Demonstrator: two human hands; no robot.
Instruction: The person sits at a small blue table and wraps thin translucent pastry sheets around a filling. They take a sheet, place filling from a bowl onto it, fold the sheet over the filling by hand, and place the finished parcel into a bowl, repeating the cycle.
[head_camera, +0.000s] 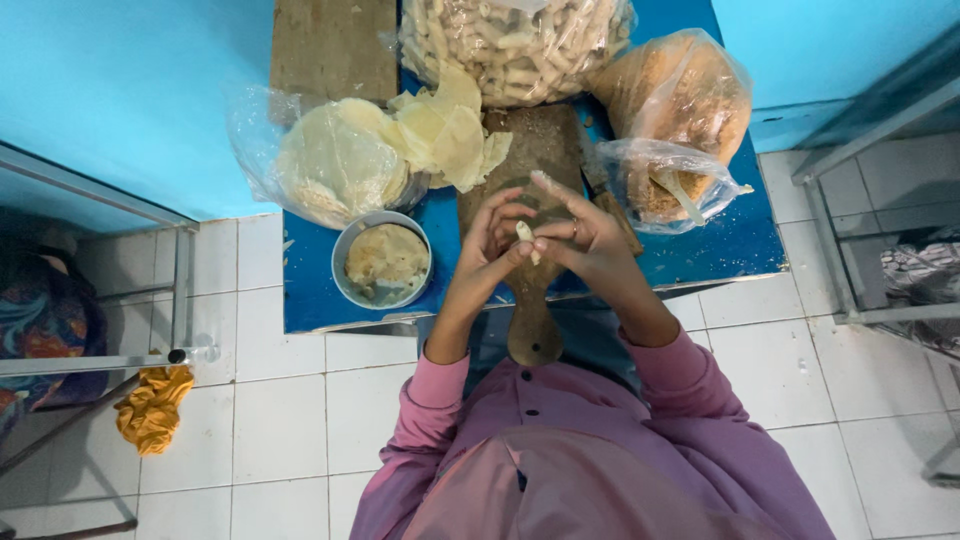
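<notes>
Above the near edge of the blue table (720, 250), over a long-handled wooden board (535, 300), the left hand (490, 240) and right hand (590, 240) close fingertips on a small pale pastry roll (525, 238), apparently soft, light, best pinched gently at its ends.

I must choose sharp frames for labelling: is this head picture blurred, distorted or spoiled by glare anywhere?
Head view: light is even and soft, shadows faint; the hands and the small pale rolled piece of dough look fairly sharp; clear plastic bags carry small glints; straight tile lines bend near the edges, a wide-lens distortion; the pink sleeves are close and slightly soft.
</notes>
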